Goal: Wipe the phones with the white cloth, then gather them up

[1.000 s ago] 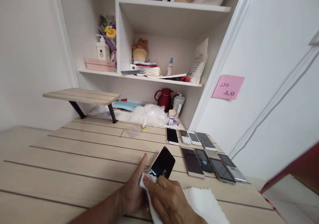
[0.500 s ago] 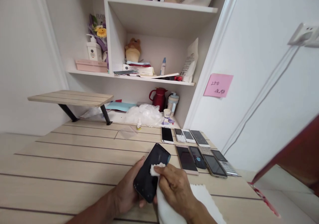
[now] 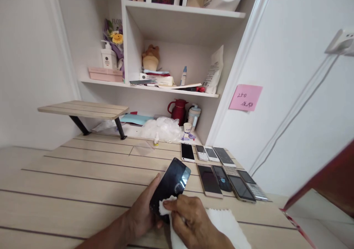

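Note:
A black phone (image 3: 168, 182) lies tilted in my left hand (image 3: 142, 210), whose thumb runs along its left edge and whose fingers are partly hidden beneath it. My right hand (image 3: 193, 219) pinches a white cloth (image 3: 226, 223) and presses a bunched corner of it on the lower part of the screen. The rest of the cloth hangs below that hand and spreads over the table. Light reflects off the upper right of the screen.
Several phones, one of them white-framed (image 3: 187, 152), lie in two rows at the right of the wooden table (image 3: 91, 190). Behind are a small bottle (image 3: 156, 139), a plastic bag (image 3: 163, 128), a red jug (image 3: 178, 110) and a small raised stand (image 3: 83, 109).
My right hand and the cloth corner have moved down the screen towards the phone's lower end. A bright reflection now shows on the screen. The view has shifted slightly.

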The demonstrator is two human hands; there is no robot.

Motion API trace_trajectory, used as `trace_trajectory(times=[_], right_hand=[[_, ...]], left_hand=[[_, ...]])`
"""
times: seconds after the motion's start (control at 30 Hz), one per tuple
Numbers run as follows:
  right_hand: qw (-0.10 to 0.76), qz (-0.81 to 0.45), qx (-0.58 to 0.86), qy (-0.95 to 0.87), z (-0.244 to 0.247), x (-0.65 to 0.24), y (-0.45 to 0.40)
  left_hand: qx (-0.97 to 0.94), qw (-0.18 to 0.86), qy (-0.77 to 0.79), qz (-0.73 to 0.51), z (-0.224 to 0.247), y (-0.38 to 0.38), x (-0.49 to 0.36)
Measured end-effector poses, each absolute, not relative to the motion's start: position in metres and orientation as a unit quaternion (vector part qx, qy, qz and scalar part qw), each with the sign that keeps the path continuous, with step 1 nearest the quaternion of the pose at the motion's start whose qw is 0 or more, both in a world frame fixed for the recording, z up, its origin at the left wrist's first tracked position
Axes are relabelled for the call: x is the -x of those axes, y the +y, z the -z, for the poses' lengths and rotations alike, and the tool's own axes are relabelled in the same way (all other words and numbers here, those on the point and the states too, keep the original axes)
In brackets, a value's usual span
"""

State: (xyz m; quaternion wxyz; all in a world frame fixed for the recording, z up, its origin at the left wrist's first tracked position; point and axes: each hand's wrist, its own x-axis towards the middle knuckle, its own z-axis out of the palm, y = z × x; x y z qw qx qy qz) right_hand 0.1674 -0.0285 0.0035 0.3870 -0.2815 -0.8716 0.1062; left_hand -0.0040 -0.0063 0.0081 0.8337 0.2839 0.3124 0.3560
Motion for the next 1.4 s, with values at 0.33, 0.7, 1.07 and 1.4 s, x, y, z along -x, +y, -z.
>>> trace_trajectory(times=[0.33, 0.7, 1.07, 1.4], right_hand=[[0.527, -0.014, 0.523, -0.67, 0.0, -0.178, -0.012], [0.558, 0.023, 0.484, -0.674, 0.003, -0.179, -0.009], [0.534, 0.057, 0.408, -0.738, 0.004, -0.174, -0.014], [0.562, 0.023, 0.512, -0.649, -0.002, -0.177, -0.011]], left_hand=[[-0.39, 0.816, 0.306, -0.298, -0.008, -0.01, 0.007], [-0.495, 0.747, 0.309, -0.318, -0.007, -0.018, 0.004], [-0.545, 0.703, 0.336, -0.309, -0.01, -0.021, 0.004], [-0.533, 0.723, 0.331, -0.29, -0.01, -0.019, 0.004]])
